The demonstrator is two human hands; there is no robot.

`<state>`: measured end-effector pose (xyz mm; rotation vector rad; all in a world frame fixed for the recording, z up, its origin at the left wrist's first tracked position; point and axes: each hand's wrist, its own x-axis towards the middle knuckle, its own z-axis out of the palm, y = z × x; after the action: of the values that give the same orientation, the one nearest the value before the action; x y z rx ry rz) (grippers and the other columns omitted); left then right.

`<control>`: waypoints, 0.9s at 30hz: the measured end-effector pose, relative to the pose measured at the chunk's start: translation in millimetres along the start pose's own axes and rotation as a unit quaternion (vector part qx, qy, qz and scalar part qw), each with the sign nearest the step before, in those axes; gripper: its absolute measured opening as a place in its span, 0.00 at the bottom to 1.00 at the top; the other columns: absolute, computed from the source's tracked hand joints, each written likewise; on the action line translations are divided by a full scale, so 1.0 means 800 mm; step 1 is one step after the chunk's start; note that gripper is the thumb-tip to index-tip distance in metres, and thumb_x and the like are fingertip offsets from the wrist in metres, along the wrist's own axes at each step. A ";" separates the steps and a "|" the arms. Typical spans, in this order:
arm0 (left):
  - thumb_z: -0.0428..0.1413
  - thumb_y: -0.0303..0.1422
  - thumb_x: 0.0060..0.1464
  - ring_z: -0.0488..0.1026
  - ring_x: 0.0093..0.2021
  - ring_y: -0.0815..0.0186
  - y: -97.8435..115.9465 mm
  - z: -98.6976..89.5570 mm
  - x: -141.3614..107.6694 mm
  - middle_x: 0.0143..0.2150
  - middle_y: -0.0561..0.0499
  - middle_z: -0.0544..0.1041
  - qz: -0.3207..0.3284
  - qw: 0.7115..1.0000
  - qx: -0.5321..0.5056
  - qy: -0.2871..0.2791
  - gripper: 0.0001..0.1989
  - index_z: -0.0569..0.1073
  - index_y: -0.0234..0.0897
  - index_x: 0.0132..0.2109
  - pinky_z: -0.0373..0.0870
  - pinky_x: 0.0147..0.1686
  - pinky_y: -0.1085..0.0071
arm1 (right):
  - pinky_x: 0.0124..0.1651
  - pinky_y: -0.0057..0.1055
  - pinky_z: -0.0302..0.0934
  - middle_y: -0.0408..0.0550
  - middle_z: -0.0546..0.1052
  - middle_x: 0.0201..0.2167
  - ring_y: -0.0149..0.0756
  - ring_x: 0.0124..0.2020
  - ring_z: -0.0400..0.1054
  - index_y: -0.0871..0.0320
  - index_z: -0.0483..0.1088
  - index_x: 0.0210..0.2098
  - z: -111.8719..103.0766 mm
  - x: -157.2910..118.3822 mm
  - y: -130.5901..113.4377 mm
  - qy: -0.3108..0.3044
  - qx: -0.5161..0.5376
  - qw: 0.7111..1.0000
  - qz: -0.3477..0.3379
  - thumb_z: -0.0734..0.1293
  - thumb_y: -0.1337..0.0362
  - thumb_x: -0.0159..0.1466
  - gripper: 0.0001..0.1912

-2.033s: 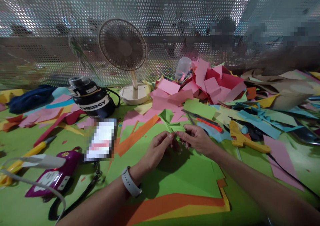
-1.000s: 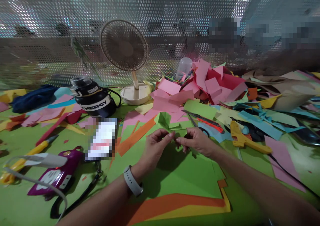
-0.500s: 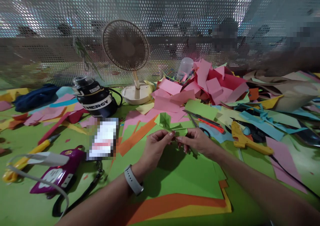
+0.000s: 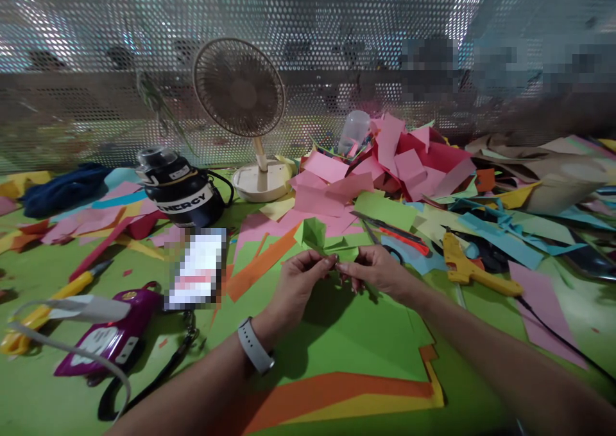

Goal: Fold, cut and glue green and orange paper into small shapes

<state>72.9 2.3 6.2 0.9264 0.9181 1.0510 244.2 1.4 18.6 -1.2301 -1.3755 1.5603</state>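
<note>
Between my two hands is a small folded piece of light green paper (image 4: 312, 232), its folds rising above my fingers. My left hand (image 4: 303, 279), with a grey watch band (image 4: 255, 346) on the wrist, pinches it with thumb and forefinger. My right hand (image 4: 378, 272) pinches the paper's right part, its thumb close to the left fingertips. Beneath both hands lie large green sheets (image 4: 356, 340), with orange (image 4: 308, 397) and yellow paper showing at the near edge. Fingers hide the lower part of the folded piece.
Scissors (image 4: 395, 253) and a red-and-black cutter (image 4: 404, 237) lie beyond my right hand, with a yellow glue gun (image 4: 474, 272) farther right. A phone (image 4: 197, 269), a bottle (image 4: 180, 192) and a purple device (image 4: 115, 333) are left. Behind are a fan (image 4: 240, 89) and pink paper scraps (image 4: 332, 189).
The folds of the green paper above my left hand look more opened and turned. Both hands keep their pinch in nearly the same place. The view has shifted slightly.
</note>
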 end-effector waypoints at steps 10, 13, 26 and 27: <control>0.70 0.39 0.39 0.67 0.26 0.72 -0.007 -0.001 0.003 0.24 0.55 0.73 -0.003 0.998 -0.050 0.033 0.15 0.74 0.35 0.24 0.63 0.30 0.75 | 0.23 0.23 0.63 0.41 0.75 0.20 0.25 0.18 0.68 0.61 0.71 0.24 0.001 0.001 -0.004 -0.004 0.005 1.000 0.001 0.77 0.53 0.50 0.19; 0.71 0.39 0.38 0.66 0.26 0.73 -0.007 0.002 0.002 0.23 0.55 0.73 -0.004 0.997 -0.064 0.037 0.16 0.73 0.35 0.23 0.63 0.29 0.75 | 0.25 0.25 0.65 0.43 0.77 0.21 0.28 0.21 0.72 0.62 0.72 0.25 0.002 -0.001 -0.008 -0.014 0.010 1.000 0.001 0.77 0.53 0.50 0.19; 0.71 0.40 0.36 0.66 0.24 0.72 0.000 0.006 -0.003 0.22 0.55 0.73 -0.027 0.997 -0.068 0.002 0.17 0.72 0.35 0.22 0.62 0.27 0.74 | 0.31 0.32 0.67 0.50 0.80 0.23 0.36 0.24 0.75 0.64 0.77 0.25 -0.008 -0.002 -0.005 -0.036 0.045 0.998 0.007 0.73 0.51 0.52 0.19; 0.71 0.40 0.36 0.66 0.24 0.72 0.001 0.006 -0.002 0.22 0.55 0.73 -0.030 0.997 -0.067 -0.001 0.17 0.72 0.35 0.22 0.62 0.27 0.74 | 0.31 0.32 0.66 0.51 0.81 0.23 0.37 0.25 0.75 0.63 0.78 0.25 -0.010 -0.002 -0.004 -0.033 0.031 0.999 0.001 0.72 0.51 0.54 0.18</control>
<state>76.5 -0.3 8.4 0.7848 0.8579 1.0472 251.7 2.8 22.4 -1.1519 -1.3567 1.6470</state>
